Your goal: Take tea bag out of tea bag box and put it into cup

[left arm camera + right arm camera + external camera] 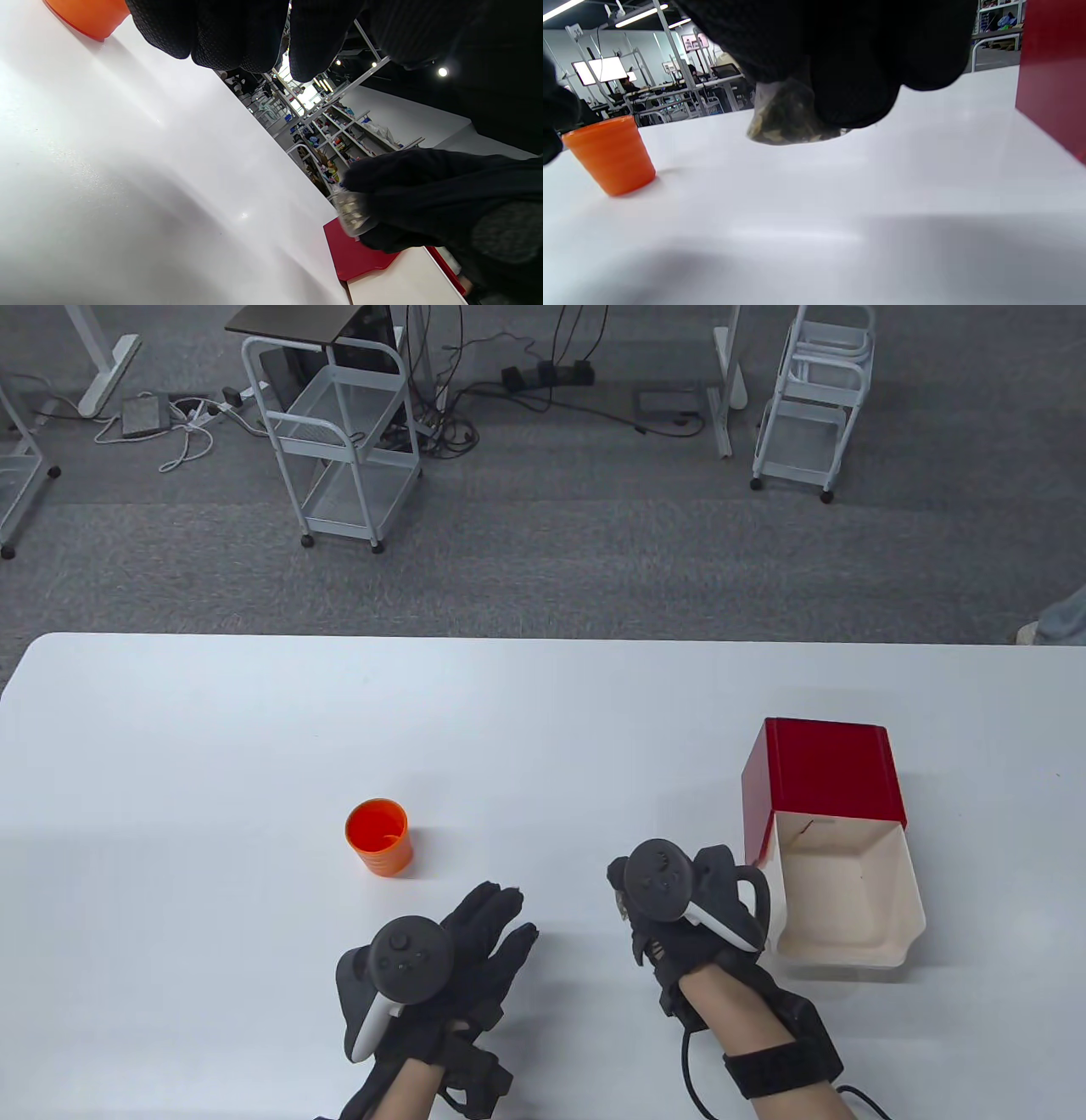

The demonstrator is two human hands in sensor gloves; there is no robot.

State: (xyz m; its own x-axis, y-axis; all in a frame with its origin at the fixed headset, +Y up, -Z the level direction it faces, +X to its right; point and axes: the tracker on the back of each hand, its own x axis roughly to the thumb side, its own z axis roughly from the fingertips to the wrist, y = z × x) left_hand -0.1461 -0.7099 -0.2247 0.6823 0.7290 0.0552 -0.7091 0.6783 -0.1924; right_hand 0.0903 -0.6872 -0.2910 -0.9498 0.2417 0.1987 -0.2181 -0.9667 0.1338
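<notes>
An orange cup (378, 836) stands upright on the white table (212, 729), left of centre; it also shows in the right wrist view (611, 156) and the left wrist view (89, 15). A red tea bag box (823, 780) with its white tray (848, 891) pulled out lies at the right. My right hand (645, 899) is just left of the box, above the table, and pinches a clear tea bag (785, 116), which also shows in the left wrist view (352, 214). My left hand (492, 933) rests flat and empty near the front, below the cup.
The table's far edge (543, 638) runs across the middle of the table view. Beyond it, on the grey carpet, stand white wire carts (339, 441) and cables. The box tray looks empty inside.
</notes>
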